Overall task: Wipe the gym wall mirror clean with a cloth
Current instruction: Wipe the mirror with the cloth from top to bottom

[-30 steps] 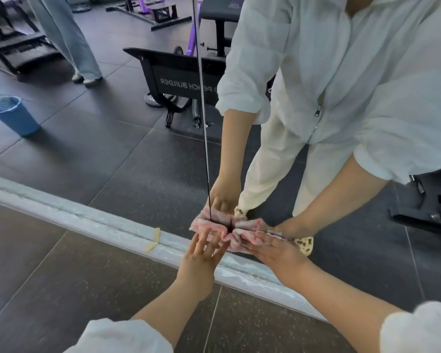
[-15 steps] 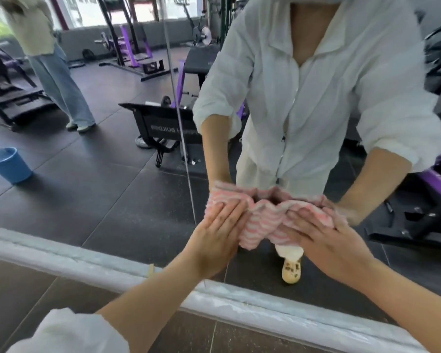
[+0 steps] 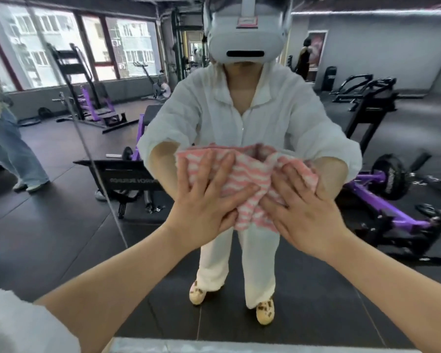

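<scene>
the pink-and-white striped terry cloth [image 3: 242,184] is lying bunched flat against the large gym wall mirror [image 3: 49,238], sitting at about chest height of the reflected figure. the left hand [image 3: 204,202] is pressing on the cloth's left half with fingers straight and spread, thumb reaching across toward the middle folds. the right hand [image 3: 303,210] is pressing on the right half the same way, fingers splayed and flat, nothing pinched; the cloth is being held only by pressure against the glass. compared with a second ago, the cloth is riding much higher: it was down at the pale bottom frame strip [image 3: 239,346] of the mirror, half a second ago it was partway up, and now it is well above that strip, so an upward stroke is under way. judging from this, the lower band of this panel is getting covered and the wipe is working toward the upper glass, with plenty of mirror left. a thin vertical seam [image 3: 97,174] between panels is running just left of the left hand. further out, the reflection is showing black-and-purple gym machines [image 3: 382,207], a dark rubber floor and a second person in jeans [image 3: 8,149] at far left.
</scene>
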`<state>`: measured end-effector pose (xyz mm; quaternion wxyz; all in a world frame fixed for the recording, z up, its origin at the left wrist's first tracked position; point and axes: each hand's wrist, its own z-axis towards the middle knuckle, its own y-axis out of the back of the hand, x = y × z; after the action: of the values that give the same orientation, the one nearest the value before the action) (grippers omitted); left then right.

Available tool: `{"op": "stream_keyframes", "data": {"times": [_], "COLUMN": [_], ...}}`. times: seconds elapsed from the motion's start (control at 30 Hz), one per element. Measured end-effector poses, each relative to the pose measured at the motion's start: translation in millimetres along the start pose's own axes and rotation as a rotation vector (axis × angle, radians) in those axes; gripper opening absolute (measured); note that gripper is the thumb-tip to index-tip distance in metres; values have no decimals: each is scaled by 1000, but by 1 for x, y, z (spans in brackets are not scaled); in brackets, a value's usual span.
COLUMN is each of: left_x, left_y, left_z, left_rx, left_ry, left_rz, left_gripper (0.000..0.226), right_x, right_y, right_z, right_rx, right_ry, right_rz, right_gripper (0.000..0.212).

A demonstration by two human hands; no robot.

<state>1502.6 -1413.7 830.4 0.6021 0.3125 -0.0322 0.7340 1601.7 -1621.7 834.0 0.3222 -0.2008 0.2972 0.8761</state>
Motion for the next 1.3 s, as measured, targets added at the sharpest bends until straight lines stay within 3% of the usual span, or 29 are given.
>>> {"op": "stream_keyframes", "data": {"times": [0.13, 0.3, 0.47, 0.63, 0.73, 0.9, 0.97, 1.03, 1.1, 1.17, 1.23, 1.3], "left_x": [-9, -23, -42, -60, -71, -82, -94, -109, -127, -138, -146, -149], "left_y": [-10, -18, -20, -24, -28, -25, -26, -30, -30, -28, -24, -19], "left_z": [-26, -71, -104, -144, -166, -194, -206, -217, -214, -211, -209, -200], "left_rx": [25, 147, 322, 562, 609, 903, 1015, 1009, 1241, 1261, 1206, 1165], "left_ry": [-103, -257, -349, -449, -506, -767, -832, -888, -826, -745, -690, -621], "left_rz": [43, 58, 53, 2, 36, 115, 118, 88, 20, 15, 33, 68], "left_gripper": [48, 59, 105, 104, 107, 106, 101, 92, 80, 73, 72, 70], "right_x": [13, 34, 56, 82, 95, 115, 126, 134, 137, 137, 126, 105], "right_y": [-11, -28, -38, -50, -60, -66, -70, -71, -68, -61, -53, -46], "right_z": [-23, -64, -93, -136, -167, -194, -213, -230, -235, -230, -231, -237], "right_rx": [50, 269, 337, 457, 516, 588, 719, 843, 990, 1118, 1082, 899], "right_ry": [63, 259, 334, 411, 497, 551, 601, 684, 777, 758, 692, 595], "right_rz": [-73, -170, -112, -66, -91, -112, -80, -54, -51, 0, -16, -70], "right_gripper": [39, 65, 79, 71, 74, 81, 84, 85, 80, 74, 74, 79]}}
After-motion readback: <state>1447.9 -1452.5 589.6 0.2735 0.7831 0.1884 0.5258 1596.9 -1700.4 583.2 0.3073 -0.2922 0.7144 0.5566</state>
